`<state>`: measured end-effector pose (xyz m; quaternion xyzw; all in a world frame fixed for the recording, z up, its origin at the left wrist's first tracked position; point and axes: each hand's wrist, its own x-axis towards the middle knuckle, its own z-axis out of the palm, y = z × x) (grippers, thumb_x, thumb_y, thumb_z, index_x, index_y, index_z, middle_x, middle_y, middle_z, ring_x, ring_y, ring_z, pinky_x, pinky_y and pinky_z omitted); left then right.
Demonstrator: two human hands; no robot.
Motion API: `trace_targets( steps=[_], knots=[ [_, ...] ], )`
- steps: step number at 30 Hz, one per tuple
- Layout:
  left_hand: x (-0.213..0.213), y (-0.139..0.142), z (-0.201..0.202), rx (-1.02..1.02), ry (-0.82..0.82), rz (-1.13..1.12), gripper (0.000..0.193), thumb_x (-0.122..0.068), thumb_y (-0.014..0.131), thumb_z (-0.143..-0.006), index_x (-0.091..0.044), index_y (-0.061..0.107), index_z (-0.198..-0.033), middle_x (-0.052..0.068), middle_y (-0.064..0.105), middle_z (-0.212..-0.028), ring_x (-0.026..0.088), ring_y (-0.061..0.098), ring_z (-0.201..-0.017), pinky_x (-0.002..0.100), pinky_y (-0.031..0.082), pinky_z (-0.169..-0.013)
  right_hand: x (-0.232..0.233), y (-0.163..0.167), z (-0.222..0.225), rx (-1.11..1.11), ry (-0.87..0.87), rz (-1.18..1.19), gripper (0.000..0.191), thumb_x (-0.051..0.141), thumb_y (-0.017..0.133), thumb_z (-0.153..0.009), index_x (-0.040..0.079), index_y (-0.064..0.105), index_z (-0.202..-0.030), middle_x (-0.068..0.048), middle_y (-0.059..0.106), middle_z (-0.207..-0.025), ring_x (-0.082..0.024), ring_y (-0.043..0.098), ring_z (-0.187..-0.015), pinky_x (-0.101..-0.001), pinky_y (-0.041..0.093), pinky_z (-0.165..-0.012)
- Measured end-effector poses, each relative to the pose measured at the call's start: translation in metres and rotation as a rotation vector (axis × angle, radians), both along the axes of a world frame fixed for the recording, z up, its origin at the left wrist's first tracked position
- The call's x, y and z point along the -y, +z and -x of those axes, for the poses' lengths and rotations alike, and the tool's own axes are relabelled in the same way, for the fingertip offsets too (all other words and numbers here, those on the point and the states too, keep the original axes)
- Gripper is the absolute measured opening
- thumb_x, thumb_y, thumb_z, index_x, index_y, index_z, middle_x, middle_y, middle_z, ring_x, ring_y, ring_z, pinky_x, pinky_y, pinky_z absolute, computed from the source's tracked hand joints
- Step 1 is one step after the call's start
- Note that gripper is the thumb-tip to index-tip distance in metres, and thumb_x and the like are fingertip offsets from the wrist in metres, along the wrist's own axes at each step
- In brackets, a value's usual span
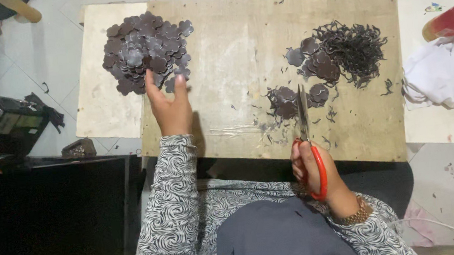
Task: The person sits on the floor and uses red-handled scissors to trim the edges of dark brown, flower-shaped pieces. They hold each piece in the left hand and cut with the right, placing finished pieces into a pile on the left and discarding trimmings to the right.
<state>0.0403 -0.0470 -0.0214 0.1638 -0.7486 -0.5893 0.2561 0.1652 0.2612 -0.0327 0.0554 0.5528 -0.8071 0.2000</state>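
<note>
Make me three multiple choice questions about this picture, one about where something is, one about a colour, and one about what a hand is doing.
1. Where does the big pile of dark flower-shaped pieces lie on the wooden board?
A. at its far left
B. at its near right corner
C. off it, on the white cloth

2. What colour are the handles of the scissors?
A. blue
B. red
C. black

3. What is the left hand doing?
A. gripping the scissors
B. lying in the lap
C. reaching to the big pile with its fingers spread

Answers: 1 A, the pile sits at the board's far left end. 2 B, the loops in the right hand are red. 3 C, the fingertips meet the pile's edge.
</note>
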Motion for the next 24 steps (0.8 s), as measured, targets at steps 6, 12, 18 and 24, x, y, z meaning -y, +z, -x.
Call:
trace_targets(
  steps=[6,12,18,24],
  knots=[
    [-0.068,-0.025,-0.05,0.593,-0.324,0.77,0.127,-0.078,0.063,-0.077,0.001,0.009,-0.161,0.031,0.003,-0.165,0.046,-0.005,-0.152,0.069,0.0,-0.116,-0.028,-0.012,0.007,-0.002,-0.114,-0.221,0.046,0.05,0.042,-0.105,0.007,0.053,-0.09,0.0,0.044,-0.062,-0.009,0.041,-0.051,-0.0238,0.034,-0.045],
    [-0.119,-0.023,-0.065,0.564,-0.59,1.039,0.13,-0.088,0.057,-0.074,0.001,0.013,-0.157,0.029,0.005,-0.165,0.045,-0.003,-0.153,0.07,-0.001,-0.116,-0.063,-0.025,0.016,-0.176,-0.263,-0.278,0.046,0.049,0.044,-0.107,0.007,0.052,-0.089,0.0,0.046,-0.069,-0.01,0.045,-0.057,-0.0245,0.04,-0.051],
    [-0.165,-0.023,-0.041,0.441,-0.687,1.032,0.118,-0.081,0.054,-0.082,-0.001,0.014,-0.159,0.023,0.01,-0.166,0.041,0.001,-0.154,0.068,0.001,-0.118,-0.085,-0.039,0.03,-0.048,-0.332,0.031,0.043,0.047,0.049,-0.108,0.01,0.05,-0.086,0.001,0.042,-0.069,-0.009,0.039,-0.055,-0.0245,0.033,-0.05],
    [-0.186,-0.026,-0.03,0.193,-0.63,0.787,0.081,-0.051,0.07,-0.086,-0.003,0.04,-0.144,0.026,0.025,-0.163,0.042,0.013,-0.155,0.065,0.008,-0.122,-0.097,-0.056,0.047,0.002,-0.32,0.17,0.043,0.05,0.046,-0.107,0.012,0.049,-0.085,0.002,0.041,-0.067,-0.009,0.038,-0.051,-0.0254,0.033,-0.047]
  ],
)
